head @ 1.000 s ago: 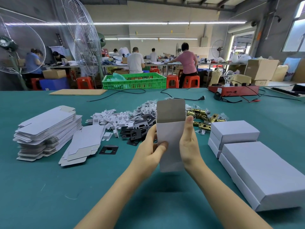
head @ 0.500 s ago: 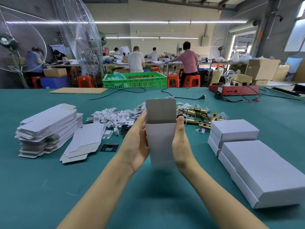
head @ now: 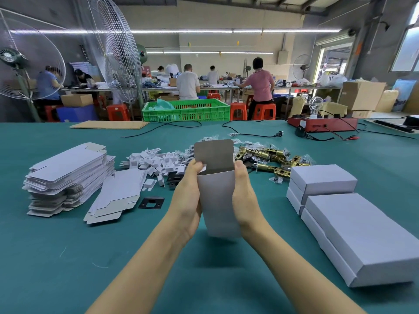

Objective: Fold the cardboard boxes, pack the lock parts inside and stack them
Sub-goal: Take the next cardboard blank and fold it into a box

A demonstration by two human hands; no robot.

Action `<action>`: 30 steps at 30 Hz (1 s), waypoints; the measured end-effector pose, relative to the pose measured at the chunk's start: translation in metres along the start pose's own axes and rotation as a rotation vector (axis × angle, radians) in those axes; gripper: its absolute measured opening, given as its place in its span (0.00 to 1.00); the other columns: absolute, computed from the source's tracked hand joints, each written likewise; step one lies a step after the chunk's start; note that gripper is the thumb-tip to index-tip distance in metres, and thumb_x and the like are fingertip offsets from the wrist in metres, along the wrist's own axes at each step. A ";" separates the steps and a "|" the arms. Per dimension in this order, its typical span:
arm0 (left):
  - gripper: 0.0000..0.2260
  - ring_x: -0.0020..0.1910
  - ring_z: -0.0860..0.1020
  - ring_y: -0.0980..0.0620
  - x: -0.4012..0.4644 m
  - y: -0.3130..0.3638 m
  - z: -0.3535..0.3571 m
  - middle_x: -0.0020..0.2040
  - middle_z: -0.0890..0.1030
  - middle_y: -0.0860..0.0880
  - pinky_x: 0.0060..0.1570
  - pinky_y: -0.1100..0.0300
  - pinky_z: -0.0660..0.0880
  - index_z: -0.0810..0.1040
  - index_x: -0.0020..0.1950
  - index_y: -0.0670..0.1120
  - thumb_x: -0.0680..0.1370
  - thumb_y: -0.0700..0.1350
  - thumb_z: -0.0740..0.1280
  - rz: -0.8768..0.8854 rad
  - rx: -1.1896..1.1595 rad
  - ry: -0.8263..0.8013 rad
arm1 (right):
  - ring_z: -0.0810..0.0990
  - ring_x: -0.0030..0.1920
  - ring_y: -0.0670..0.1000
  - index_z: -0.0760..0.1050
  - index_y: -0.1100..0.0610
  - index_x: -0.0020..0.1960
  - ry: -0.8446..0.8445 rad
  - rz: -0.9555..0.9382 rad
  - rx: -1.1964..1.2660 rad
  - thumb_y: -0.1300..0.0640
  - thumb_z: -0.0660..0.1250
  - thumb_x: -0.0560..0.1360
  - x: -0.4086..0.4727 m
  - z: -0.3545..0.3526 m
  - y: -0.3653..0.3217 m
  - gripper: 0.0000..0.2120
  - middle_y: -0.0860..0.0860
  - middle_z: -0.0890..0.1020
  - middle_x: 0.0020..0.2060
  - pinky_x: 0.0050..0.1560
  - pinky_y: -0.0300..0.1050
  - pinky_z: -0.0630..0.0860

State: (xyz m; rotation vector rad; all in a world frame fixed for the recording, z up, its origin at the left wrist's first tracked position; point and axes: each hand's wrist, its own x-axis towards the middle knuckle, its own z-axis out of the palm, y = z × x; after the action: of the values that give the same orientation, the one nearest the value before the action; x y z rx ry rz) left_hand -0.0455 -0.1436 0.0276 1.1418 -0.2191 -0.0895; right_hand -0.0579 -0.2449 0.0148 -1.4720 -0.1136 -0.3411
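A white cardboard box (head: 218, 200) stands upright above the green table, its top flap raised and its grey inside showing. My left hand (head: 187, 198) grips its left side, the thumb pressing a small side flap inward at the open top. My right hand (head: 246, 196) holds its right side. Behind the box lie brass latch parts (head: 272, 158), small white cardboard inserts (head: 152, 163) and black plates (head: 151, 202). Flat box blanks lie in a tall stack (head: 68, 175) at the left, with a smaller pile (head: 115, 198) beside it. Finished white boxes (head: 340, 207) are stacked at the right.
On the green table (head: 68, 257), black cables (head: 249, 133), a red device with a bulb (head: 322, 123) and a brown cardboard sheet (head: 108, 125) lie at the far edge. A green crate (head: 186, 109), fans and seated workers are beyond it.
The box has come slightly lower and nearer to me. My left thumb has moved to the open top and now pushes a side flap inward.
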 end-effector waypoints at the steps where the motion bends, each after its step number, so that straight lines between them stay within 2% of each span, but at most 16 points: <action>1: 0.13 0.46 0.84 0.54 -0.001 0.000 0.000 0.52 0.86 0.49 0.43 0.61 0.81 0.82 0.55 0.53 0.83 0.48 0.57 0.013 0.010 0.001 | 0.76 0.60 0.58 0.74 0.56 0.60 0.005 -0.001 0.015 0.39 0.50 0.79 0.001 -0.001 -0.001 0.25 0.58 0.79 0.57 0.65 0.57 0.70; 3: 0.15 0.44 0.83 0.55 -0.001 0.000 0.001 0.50 0.86 0.50 0.43 0.61 0.80 0.83 0.49 0.57 0.83 0.47 0.56 0.038 0.021 0.004 | 0.75 0.57 0.62 0.73 0.58 0.55 0.045 -0.016 0.002 0.44 0.53 0.80 0.002 -0.002 -0.006 0.19 0.61 0.77 0.54 0.63 0.61 0.70; 6: 0.19 0.42 0.83 0.56 -0.003 0.001 0.004 0.48 0.86 0.51 0.40 0.63 0.80 0.84 0.44 0.59 0.83 0.45 0.55 0.054 -0.010 0.004 | 0.75 0.53 0.63 0.71 0.57 0.50 0.076 -0.007 0.042 0.44 0.58 0.75 0.001 -0.001 -0.015 0.16 0.61 0.77 0.52 0.58 0.60 0.72; 10: 0.16 0.44 0.83 0.54 -0.003 0.002 0.006 0.52 0.85 0.49 0.40 0.61 0.80 0.82 0.52 0.56 0.82 0.44 0.55 0.062 -0.035 -0.016 | 0.77 0.56 0.62 0.75 0.53 0.49 0.068 -0.029 0.074 0.53 0.57 0.74 -0.001 0.000 -0.022 0.10 0.55 0.81 0.51 0.56 0.61 0.75; 12: 0.15 0.45 0.83 0.53 -0.004 0.002 0.007 0.53 0.85 0.48 0.41 0.61 0.80 0.81 0.56 0.54 0.82 0.43 0.54 0.070 -0.036 -0.021 | 0.79 0.53 0.56 0.76 0.50 0.48 0.081 -0.087 0.075 0.59 0.54 0.77 -0.001 -0.001 -0.023 0.12 0.51 0.82 0.49 0.54 0.56 0.76; 14: 0.15 0.44 0.83 0.53 -0.005 0.001 0.008 0.52 0.85 0.49 0.38 0.60 0.80 0.80 0.55 0.55 0.82 0.43 0.54 0.098 -0.051 -0.008 | 0.79 0.49 0.49 0.76 0.47 0.49 0.082 -0.140 0.075 0.61 0.53 0.78 -0.001 -0.002 -0.024 0.15 0.48 0.83 0.48 0.53 0.51 0.75; 17: 0.15 0.41 0.83 0.54 -0.004 0.000 0.009 0.48 0.85 0.50 0.35 0.61 0.79 0.79 0.52 0.56 0.82 0.41 0.55 0.139 -0.090 0.023 | 0.80 0.47 0.46 0.77 0.42 0.49 0.087 -0.183 0.081 0.64 0.54 0.78 -0.001 -0.001 -0.025 0.20 0.46 0.83 0.46 0.52 0.50 0.75; 23: 0.15 0.43 0.82 0.55 -0.004 -0.002 0.011 0.48 0.85 0.49 0.37 0.61 0.79 0.80 0.49 0.53 0.83 0.41 0.56 0.179 -0.078 0.032 | 0.79 0.42 0.41 0.77 0.49 0.48 0.143 -0.281 0.091 0.68 0.55 0.78 -0.001 -0.003 -0.024 0.17 0.44 0.83 0.42 0.45 0.36 0.76; 25: 0.15 0.42 0.82 0.54 -0.005 -0.002 0.010 0.48 0.85 0.48 0.37 0.61 0.79 0.81 0.47 0.52 0.83 0.41 0.56 0.181 -0.091 0.029 | 0.78 0.41 0.41 0.76 0.50 0.46 0.145 -0.292 0.093 0.69 0.55 0.78 -0.001 -0.003 -0.023 0.17 0.42 0.82 0.39 0.44 0.36 0.75; 28: 0.14 0.41 0.82 0.53 -0.007 -0.001 0.009 0.46 0.84 0.47 0.37 0.61 0.79 0.80 0.46 0.51 0.82 0.42 0.56 0.181 -0.089 0.003 | 0.76 0.40 0.42 0.75 0.51 0.45 0.144 -0.294 0.097 0.69 0.54 0.78 -0.001 -0.003 -0.022 0.17 0.42 0.80 0.38 0.46 0.42 0.73; 30: 0.15 0.38 0.80 0.53 -0.009 -0.001 0.010 0.43 0.84 0.48 0.35 0.63 0.78 0.80 0.42 0.52 0.81 0.42 0.57 0.181 -0.068 -0.010 | 0.75 0.40 0.42 0.74 0.50 0.42 0.162 -0.296 0.104 0.70 0.54 0.78 0.001 -0.004 -0.021 0.19 0.42 0.79 0.37 0.47 0.45 0.71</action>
State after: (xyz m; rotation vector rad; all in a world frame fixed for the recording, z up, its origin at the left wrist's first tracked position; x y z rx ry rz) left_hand -0.0564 -0.1507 0.0298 1.0496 -0.3246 0.0571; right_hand -0.0640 -0.2504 0.0347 -1.3202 -0.2171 -0.6830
